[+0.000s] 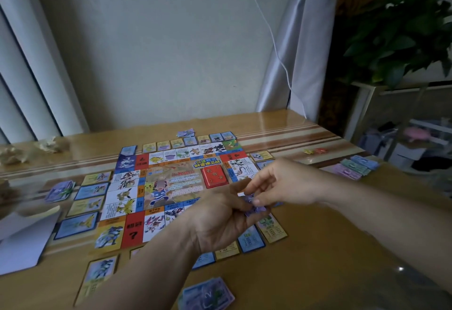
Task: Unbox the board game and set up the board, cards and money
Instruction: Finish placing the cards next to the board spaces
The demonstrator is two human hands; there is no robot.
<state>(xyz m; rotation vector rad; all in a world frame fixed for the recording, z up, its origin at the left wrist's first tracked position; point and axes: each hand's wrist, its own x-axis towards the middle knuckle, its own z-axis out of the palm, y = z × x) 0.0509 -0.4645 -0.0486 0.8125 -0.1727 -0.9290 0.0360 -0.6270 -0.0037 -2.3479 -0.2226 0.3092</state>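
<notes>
The colourful game board (171,182) lies flat in the middle of the wooden table (318,248). Property cards (90,191) line all of its sides. A red card stack (214,177) sits on the board's centre right. Over the board's near right corner, my left hand (220,219) and my right hand (276,182) both pinch a small bundle of purple play money (254,205). More money lies in piles at the left (60,191), far side (186,133), right (354,166) and near edge (208,295).
A white box lid (22,238) lies at the table's left edge. Crumpled paper (49,144) sits along the back left. Small red and yellow tokens (314,151) lie at the right rear. A potted plant (396,38) and a shelf stand beyond the table's right side.
</notes>
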